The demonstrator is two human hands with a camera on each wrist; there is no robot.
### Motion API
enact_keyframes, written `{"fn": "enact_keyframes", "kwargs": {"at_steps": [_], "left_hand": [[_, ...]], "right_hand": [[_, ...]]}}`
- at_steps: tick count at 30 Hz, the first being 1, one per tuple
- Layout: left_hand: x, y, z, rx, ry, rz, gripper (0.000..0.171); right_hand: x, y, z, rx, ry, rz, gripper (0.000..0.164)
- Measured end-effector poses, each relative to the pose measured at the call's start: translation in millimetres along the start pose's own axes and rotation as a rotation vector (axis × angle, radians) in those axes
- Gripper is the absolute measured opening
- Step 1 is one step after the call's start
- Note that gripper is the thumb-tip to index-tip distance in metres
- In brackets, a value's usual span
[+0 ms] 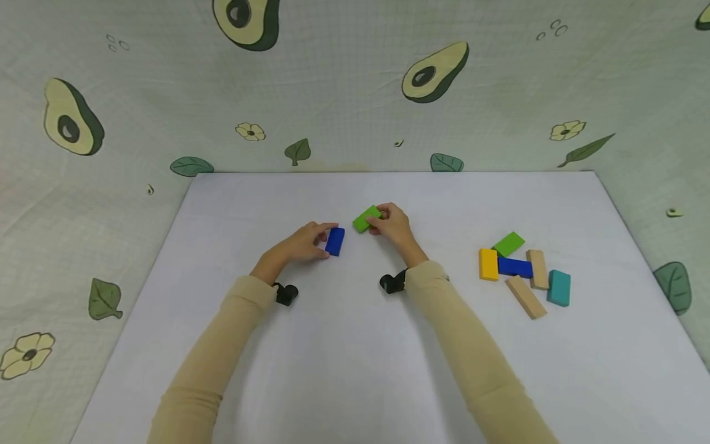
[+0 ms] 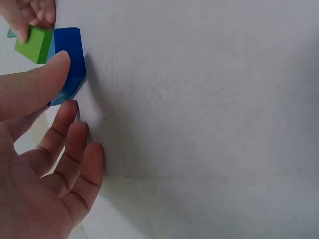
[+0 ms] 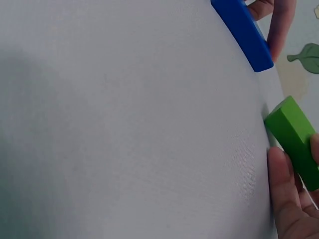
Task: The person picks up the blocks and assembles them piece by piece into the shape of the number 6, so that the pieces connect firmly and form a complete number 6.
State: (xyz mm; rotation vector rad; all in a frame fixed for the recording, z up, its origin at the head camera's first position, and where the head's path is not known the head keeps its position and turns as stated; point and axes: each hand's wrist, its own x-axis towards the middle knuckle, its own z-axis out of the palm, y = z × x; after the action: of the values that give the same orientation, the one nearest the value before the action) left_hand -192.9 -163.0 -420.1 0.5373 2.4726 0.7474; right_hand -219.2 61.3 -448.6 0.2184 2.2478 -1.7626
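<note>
Near the middle of the far part of the table, my left hand [image 1: 302, 242] grips a blue block [image 1: 335, 242] between thumb and index finger. The left wrist view shows the thumb over one face of this blue block [image 2: 75, 42], with the other fingers loosely bent below it. Just to the right, my right hand [image 1: 395, 225] pinches a green block [image 1: 366, 219] by its right end. In the right wrist view the green block [image 3: 291, 127] slants, its free end near the white surface. A small gap separates the two blocks.
On the right of the white table [image 1: 333, 370] lies a loose group: a green block [image 1: 508, 244], a yellow block [image 1: 488, 264], a blue block [image 1: 515, 267], two plain wood blocks [image 1: 526, 297] and a teal block [image 1: 559, 288]. An avocado-print cloth [image 1: 344, 80] hangs behind.
</note>
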Motion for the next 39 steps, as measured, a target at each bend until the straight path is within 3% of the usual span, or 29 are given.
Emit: {"fn": "enact_keyframes", "kwargs": {"at_steps": [6, 12, 21, 30, 39], "left_hand": [[2.1, -2.7, -3.8, -0.063, -0.027, -0.023, 0.065], [5.3, -7.3, 0.6, -0.182, 0.042, -0.140, 0.045], [13.0, -3.6, 7.8, -0.172, 0.136, -0.247, 0.039], [19.6, -2.6, 7.0, -0.202, 0.169, -0.307, 0.040], [24.3, 0.0, 4.6, -0.216, 0.197, -0.367, 0.038]], "right_hand": [[2.8, -0.6, 7.5, -0.084, 0.054, 0.002, 0.044], [1.5, -4.8, 12.4, -0.191, 0.091, -0.019, 0.043], [1.5, -15.9, 17.2, -0.301, 0.105, 0.026, 0.036], [4.2, -23.7, 18.9, -0.373, 0.111, 0.110, 0.040], [7.7, -23.4, 22.5, -0.463, 0.124, 0.122, 0.041]]}}
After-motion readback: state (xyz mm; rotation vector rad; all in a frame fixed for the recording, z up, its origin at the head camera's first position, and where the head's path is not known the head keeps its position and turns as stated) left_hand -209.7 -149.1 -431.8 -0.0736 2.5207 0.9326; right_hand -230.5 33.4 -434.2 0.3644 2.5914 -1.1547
